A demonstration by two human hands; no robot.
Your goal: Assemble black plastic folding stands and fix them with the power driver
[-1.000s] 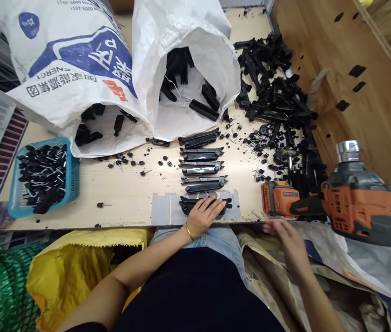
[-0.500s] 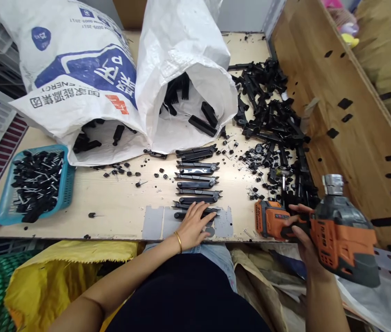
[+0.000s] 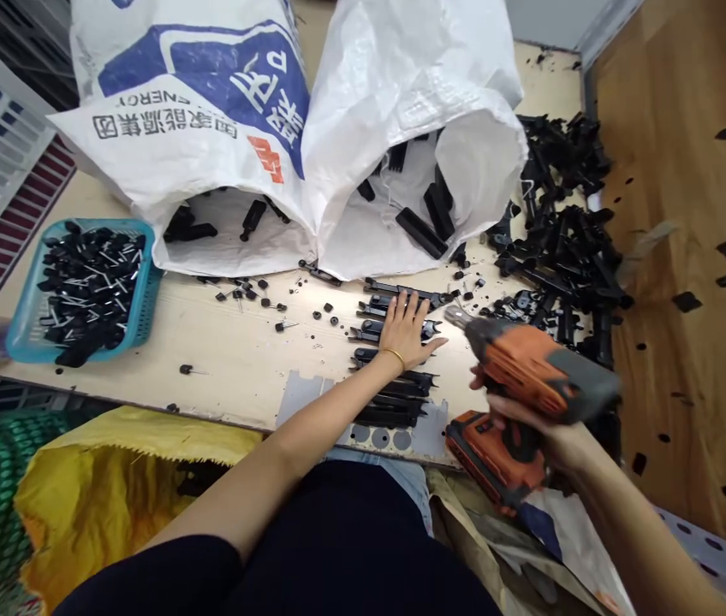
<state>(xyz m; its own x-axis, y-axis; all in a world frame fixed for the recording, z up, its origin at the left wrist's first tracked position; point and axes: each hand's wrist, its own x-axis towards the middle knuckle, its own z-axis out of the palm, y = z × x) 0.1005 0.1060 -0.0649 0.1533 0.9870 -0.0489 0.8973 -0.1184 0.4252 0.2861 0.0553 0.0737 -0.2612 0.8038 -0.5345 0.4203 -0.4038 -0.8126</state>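
My left hand [image 3: 407, 332] lies flat with its fingers stretched over the far part of a row of long black plastic parts [image 3: 395, 411]. Its fingertips rest on the upper ones and partly cover them. In my right hand [image 3: 523, 419] is an orange and grey cordless power drill [image 3: 530, 364], gripped by its handle. The drill's nose points left, close to the right ends of the upper black parts; whether it touches one I cannot tell. A grey plate with round marks [image 3: 302, 398] lies under the nearest parts.
Two white woven sacks [image 3: 189, 175] with black pieces inside stand at the back. A blue basket [image 3: 151, 282] of black-headed pins is at the left. Piled black parts [image 3: 568, 231] lie along a wooden board [image 3: 664, 214] at the right. Small pins [image 3: 282, 327] are scattered on the table.
My left hand has moved from the nearest black part to the far end of the row. My right hand has swung the drill left and turned its nose toward the parts. The view has shifted.
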